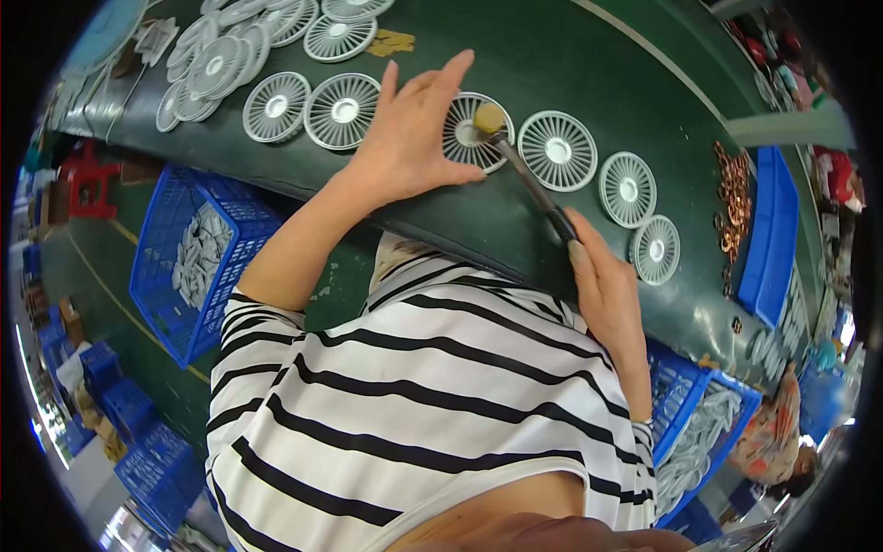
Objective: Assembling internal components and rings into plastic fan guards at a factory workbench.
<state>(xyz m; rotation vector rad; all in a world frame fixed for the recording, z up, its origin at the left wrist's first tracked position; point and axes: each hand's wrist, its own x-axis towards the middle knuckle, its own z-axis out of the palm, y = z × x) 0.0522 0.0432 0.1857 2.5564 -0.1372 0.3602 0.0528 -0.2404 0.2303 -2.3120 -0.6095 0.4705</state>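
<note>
My right hand is closed around the dark handle of a mallet with a yellowish head. The mallet's head rests on or just above the hub of a grey spoked disc; which of the two I cannot tell. Beside that disc, my left hand has its thumb and fingers spread around the left edge, holding nothing. Similar discs form a curved row on the green table: one left of my left hand, others to the right, the last near my right hand.
Piled discs lie at the far left. Copper-coloured rings are scattered by a blue tray at right. Blue crates of grey parts stand below the table edge, one left, one right. Another person is at lower right.
</note>
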